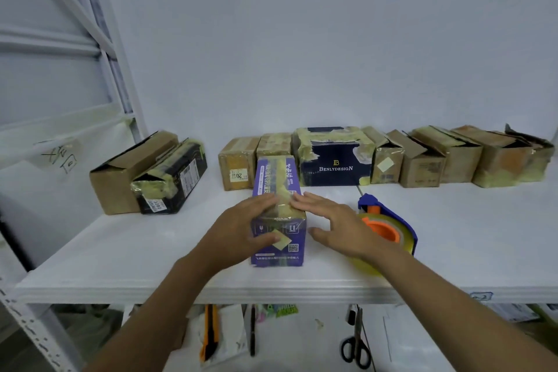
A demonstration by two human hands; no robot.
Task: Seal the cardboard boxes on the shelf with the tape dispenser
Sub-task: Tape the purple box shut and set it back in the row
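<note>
The shelf (483, 235) lies bare along its front edge from the tape dispenser (389, 223) to the right edge, and again at the front left corner. A row of boxes (422, 157) walls off the back edge, and two boxes (145, 172) block the back left. The right hand (332, 223) fills the narrow gap between the purple box (277, 211) and the dispenser.

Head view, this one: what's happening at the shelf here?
A person appears to be smoothing tape onto the purple box, which stands near the front of the white shelf. The left hand lies over its near top edge, thumb on the front face. The right hand rests straight fingers on the top. The tape dispenser sits unheld just right of the box. Other taped boxes line the wall behind.
</note>
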